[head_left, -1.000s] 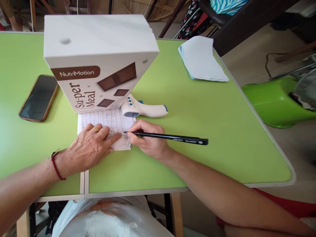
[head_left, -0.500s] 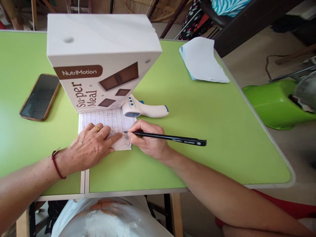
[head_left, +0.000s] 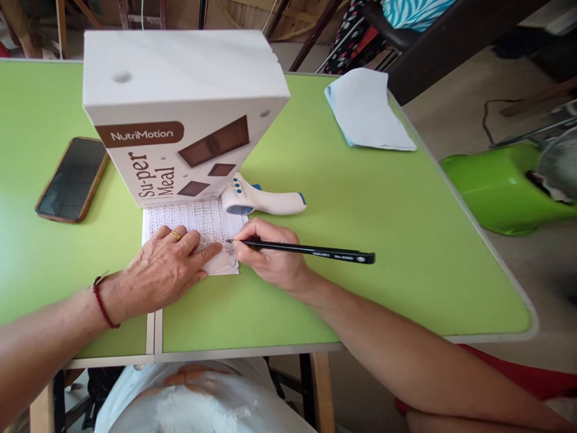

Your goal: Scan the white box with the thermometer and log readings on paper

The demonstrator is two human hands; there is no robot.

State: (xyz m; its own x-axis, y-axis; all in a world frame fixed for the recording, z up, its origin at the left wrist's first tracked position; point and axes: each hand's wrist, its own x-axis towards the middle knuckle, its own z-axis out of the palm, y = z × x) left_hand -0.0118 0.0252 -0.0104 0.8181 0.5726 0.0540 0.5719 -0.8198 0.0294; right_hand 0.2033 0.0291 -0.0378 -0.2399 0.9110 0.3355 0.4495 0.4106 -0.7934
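Between my hands lies a sheet of paper (head_left: 198, 215) covered in small rows of writing. My left hand (head_left: 164, 267) rests flat on its lower left part, fingers stretched out, a ring on one finger. In my right hand (head_left: 270, 255) is a black pen (head_left: 315, 248), pinched near its tip, which meets the paper close to my left index finger. A white infrared thermometer (head_left: 265, 201) with blue parts lies on the paper's right edge. Just behind stands a tall white box (head_left: 180, 69) printed with brown pictures; it hides the paper's far end.
A phone (head_left: 72, 178) in a brown case lies left of the box on the green table (head_left: 383, 210). Folded white paper (head_left: 369, 111) sits at the far right edge. Beyond that edge is a green bin (head_left: 491, 186) on the floor.
The whole view has shifted very slightly. Both hands, the pen and the paper keep the same places relative to one another.
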